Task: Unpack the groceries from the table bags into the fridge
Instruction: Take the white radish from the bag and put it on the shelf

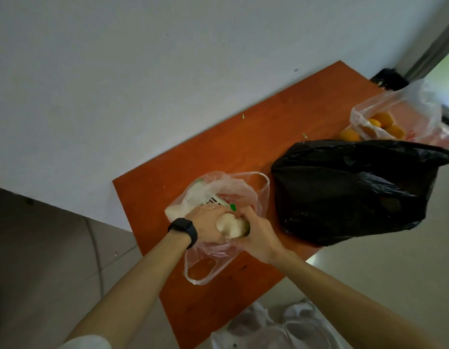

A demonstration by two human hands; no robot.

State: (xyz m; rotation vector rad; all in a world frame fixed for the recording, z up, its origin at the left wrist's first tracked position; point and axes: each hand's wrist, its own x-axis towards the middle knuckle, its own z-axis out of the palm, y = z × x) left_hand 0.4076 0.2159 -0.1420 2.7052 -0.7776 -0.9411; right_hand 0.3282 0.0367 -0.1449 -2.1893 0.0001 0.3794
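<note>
Head view: our left hand [204, 222], right hand [260, 236] clasp pale item [231, 226]; near bag [202, 269], black bag [344, 195], far bag [417, 107] unemptied.

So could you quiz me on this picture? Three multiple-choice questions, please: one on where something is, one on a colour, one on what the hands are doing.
1. Where are the oranges? A on the floor; B in the far clear bag; C on a chair.
2. What colour is the middle bag? A white; B black; C green.
3. What are the hands doing? A hanging idle; B tying a knot; C both holding a pale round item.
Answers: B, they show through its plastic at the table's far end; B, it is plainly black; C, left hand and right hand grip it above the near clear bag.
</note>
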